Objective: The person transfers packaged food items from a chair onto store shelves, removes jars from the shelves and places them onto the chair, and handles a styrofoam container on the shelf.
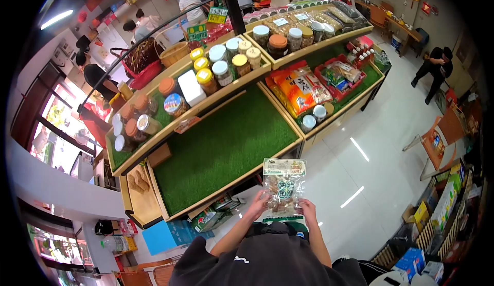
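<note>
A clear plastic food packet (284,189) with green print is held upright in front of my body. My left hand (258,205) grips its left edge and my right hand (308,211) its right edge, the fingers of both closed on the plastic. Just beyond the packet is a wooden display shelf with a green turf-lined tray (226,149). Jars with white, yellow and orange lids stand on the upper shelf, among them a yellow-lidded jar (207,81) beside a white box (191,88). Orange packets (300,91) lie in the right-hand tray.
A person in dark clothes (436,70) stands at the right on the tiled floor; several other people are behind the shelf. An orange chair (441,141) and crates of goods (446,201) are at the right. A blue board (163,237) lies below the shelf's left part.
</note>
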Available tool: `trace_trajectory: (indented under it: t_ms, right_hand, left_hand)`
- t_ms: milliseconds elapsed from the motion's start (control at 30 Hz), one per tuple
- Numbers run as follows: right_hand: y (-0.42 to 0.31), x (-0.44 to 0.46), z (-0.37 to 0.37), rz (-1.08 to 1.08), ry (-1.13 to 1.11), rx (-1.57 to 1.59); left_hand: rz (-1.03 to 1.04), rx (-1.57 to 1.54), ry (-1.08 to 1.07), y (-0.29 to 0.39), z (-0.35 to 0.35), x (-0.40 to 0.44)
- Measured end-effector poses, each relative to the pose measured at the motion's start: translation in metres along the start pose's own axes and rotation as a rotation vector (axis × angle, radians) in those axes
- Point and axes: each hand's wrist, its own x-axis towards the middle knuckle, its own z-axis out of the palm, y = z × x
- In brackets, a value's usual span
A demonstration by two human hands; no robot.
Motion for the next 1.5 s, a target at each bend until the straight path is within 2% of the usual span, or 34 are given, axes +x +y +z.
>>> trace_trajectory:
  t_ms: [167,433,667,867,933,1033,1167,1333,1400,1500]
  right_hand:
    - [-0.046,0.059,-0.053,-0.027,-0.016,-0.019]
    - [-0.123,0.079,-0.101,-0.061,0.082,0.041]
    - [-0.183,0.126,-0.14,-0.104,0.203,0.066]
    - [-0.285,0.188,-0.149,-0.15,0.248,-0.038]
    - [-0.312,0.215,-0.152,-0.18,0.214,-0.048]
    - [-0.355,0.257,-0.147,-0.189,0.176,-0.098]
    - [-0.392,0.31,-0.136,-0.187,0.091,-0.114]
    - [-0.425,0.384,-0.122,-0.139,-0.073,-0.135]
    - [-0.437,0.422,-0.116,-0.116,-0.128,-0.168]
    - [-0.448,0.483,-0.106,-0.131,-0.251,-0.211]
  left_hand:
    - [0.074,-0.049,-0.115,0.031,0.068,0.049]
    - [-0.045,-0.024,-0.058,0.052,0.147,0.107]
    - [-0.057,-0.015,-0.191,0.079,0.201,0.196]
    - [0.026,-0.165,-0.141,0.124,0.253,0.277]
    - [0.044,-0.253,-0.186,0.147,0.267,0.3]
    - [0.095,-0.183,-0.136,0.171,0.276,0.338]
    - [0.122,-0.272,-0.07,0.202,0.283,0.374]
    - [0.134,-0.419,0.119,0.23,0.291,0.403]
    - [0.148,-0.399,0.208,0.236,0.286,0.432]
    - [0.278,-0.216,0.255,0.235,0.265,0.478]
